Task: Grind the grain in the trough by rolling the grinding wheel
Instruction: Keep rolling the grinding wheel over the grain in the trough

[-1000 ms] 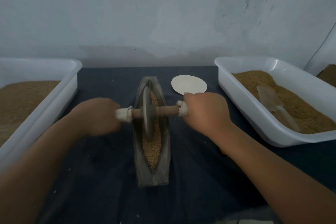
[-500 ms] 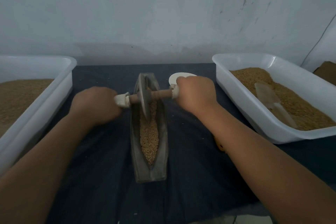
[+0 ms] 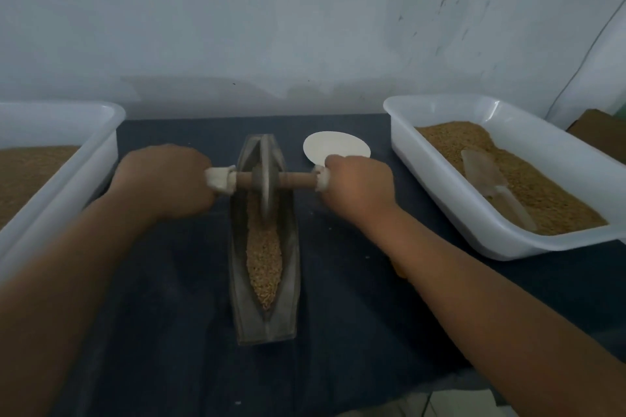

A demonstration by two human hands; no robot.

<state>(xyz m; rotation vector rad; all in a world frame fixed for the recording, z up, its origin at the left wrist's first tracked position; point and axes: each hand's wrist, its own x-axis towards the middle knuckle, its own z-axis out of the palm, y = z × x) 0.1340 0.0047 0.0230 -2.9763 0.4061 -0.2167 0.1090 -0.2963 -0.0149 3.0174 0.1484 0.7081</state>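
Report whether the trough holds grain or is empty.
Holds grain: tan grain fills the groove of the trough from the grinding wheel to its near end.

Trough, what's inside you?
Grain lies along the bottom of the trough, and the wheel stands in its far half. Whatever is right under the wheel is covered.

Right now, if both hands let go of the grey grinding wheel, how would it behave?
The grey disc-shaped grinding wheel looks solid, probably heavy for its size. Standing on its thin edge in the long grey trough, it would likely lean until its wooden axle hits the rim. It may roll.
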